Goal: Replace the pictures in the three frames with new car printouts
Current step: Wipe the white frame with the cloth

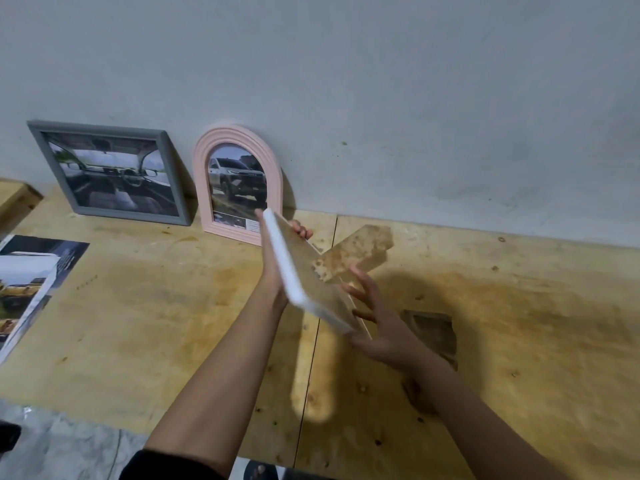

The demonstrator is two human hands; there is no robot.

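While gripping the white picture frame (306,268) in mid-air over the wooden desk (173,323), tilted and back side up, relies mostly on the left hand (272,268), fingers curled over the far edge. Holds the right hand (381,323) spread, fingertips only touching the near corner and the back, clamping nothing. Risks a slip down onto the desk with so loose a support, above all during a turn to face front. Shows the easel leg (356,251) swung out from the brown back; could snag a finger there or strain the hinge if pressed flat carelessly. Works just beside the pink arched frame (239,181), propped against the wall (346,98) right behind the left hand; could tip it with the raised corner, and perhaps the grey frame (110,171) next to it. Cannot tell the state of any back clips; if unfastened, might shed the backing when tipped upright. Has the car printouts (31,271) well apart on the desk's left, out of harm.
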